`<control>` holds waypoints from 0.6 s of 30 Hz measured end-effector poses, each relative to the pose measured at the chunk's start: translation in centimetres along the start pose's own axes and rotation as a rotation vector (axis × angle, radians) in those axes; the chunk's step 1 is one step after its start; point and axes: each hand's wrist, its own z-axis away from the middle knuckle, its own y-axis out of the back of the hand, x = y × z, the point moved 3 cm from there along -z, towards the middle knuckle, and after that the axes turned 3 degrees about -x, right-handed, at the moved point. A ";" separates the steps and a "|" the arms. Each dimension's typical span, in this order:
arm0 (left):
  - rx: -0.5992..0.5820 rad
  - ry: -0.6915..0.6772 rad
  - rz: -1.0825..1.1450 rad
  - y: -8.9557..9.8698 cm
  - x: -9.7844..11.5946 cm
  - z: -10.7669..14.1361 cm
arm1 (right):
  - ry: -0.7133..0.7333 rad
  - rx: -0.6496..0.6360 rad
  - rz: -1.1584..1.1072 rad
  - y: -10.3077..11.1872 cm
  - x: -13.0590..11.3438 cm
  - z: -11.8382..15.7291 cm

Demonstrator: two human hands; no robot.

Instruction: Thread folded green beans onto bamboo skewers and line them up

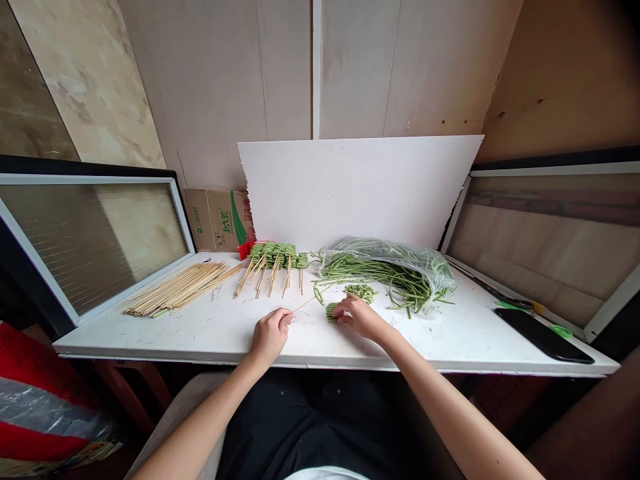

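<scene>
My left hand [271, 333] pinches the near end of a thin wooden skewer [306, 304] above the front of the white table. The skewer points up and to the right, beside a bent piece of green bean [319, 295]. My right hand [356, 316] has its fingers curled at the right side of a small bundle of cut green beans [331, 312]; whether it grips them is hidden. Just behind it lies a pile of short bean pieces [361, 291]. Finished-looking skewers of green beans [274, 253] are stacked behind my left hand, their sticks towards me.
Bare skewers [183, 287] lie in a heap at the left. Long beans in a clear plastic bag [390, 267] sit at the back right. A black phone [543, 333] rests near the right edge. A cardboard box [217, 220] and white board [360, 190] stand behind.
</scene>
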 end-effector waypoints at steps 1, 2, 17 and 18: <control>0.001 0.001 -0.009 0.0 0.0 0.0 | 0.005 0.015 0.003 -0.1 0.1 0.0; 0.002 0.002 -0.018 0.0 0.0 0.0 | 0.014 0.033 -0.002 -0.1 0.2 0.0; 0.051 -0.040 -0.102 0.4 0.6 0.0 | -0.042 0.321 -0.321 0.5 2.2 -0.1; 0.052 -0.041 -0.105 0.4 0.6 0.0 | -0.078 0.338 -0.416 0.5 2.3 -0.2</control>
